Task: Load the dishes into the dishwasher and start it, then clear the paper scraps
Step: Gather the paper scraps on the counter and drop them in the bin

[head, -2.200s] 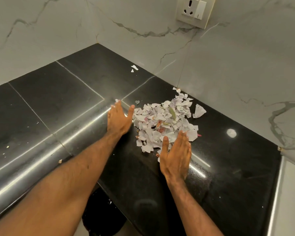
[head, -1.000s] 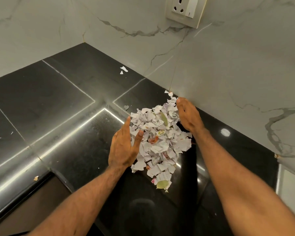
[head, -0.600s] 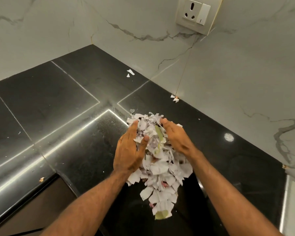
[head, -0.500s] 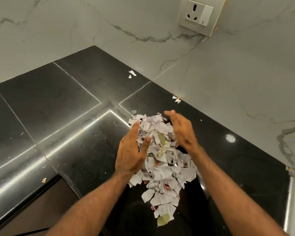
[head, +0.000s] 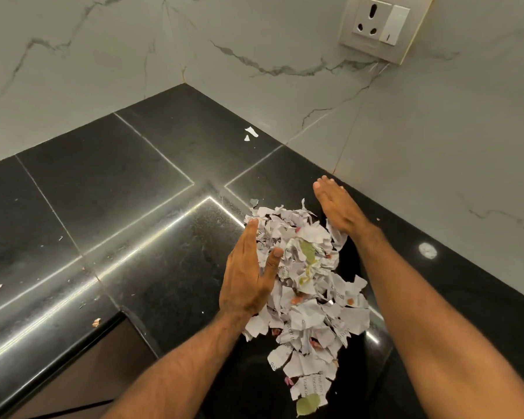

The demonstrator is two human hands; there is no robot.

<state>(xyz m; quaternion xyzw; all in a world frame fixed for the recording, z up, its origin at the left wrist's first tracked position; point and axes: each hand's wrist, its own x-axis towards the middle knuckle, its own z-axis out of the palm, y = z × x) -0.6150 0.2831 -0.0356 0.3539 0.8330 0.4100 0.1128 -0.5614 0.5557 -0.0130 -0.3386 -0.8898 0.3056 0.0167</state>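
Nearest to us a green leaf (head: 307,404) lies at the tail of the scraps (head: 309,285), a long heap of torn printed paper on the black counter (head: 133,207). The heap runs away from us, thin at the near end and thick at the far end, with a few green and reddish bits mixed into it. Both bare forearms reach in from the bottom edge, one on each side of the heap.

The left hand (head: 250,276) stands on its edge against the heap's left side, palm turned to the paper. Its fingers (head: 251,237) are straight and pressed together, and their tips reach the heap's far left corner. The thumb (head: 274,258) is held apart from them and lies on top of the paper. Nothing is pinched.

To the left, by the counter's front edge, we see a small pale crumb (head: 96,322) and fine specks.

The right hand (head: 336,207) lies farther off, at the heap's far right corner. Its wrist is just beside the paper, while its fingers (head: 324,192), straight and close together, stretch past the heap with their tips near the foot of the wall (head: 436,146). We cannot tell whether the palm touches the counter. This hand holds no paper.

One small grey scrap (head: 253,202) sits just beyond the heap. Two white stray bits (head: 251,133) lie well apart from it, near the corner. High on the marble wall is a socket (head: 381,25) with a switch.
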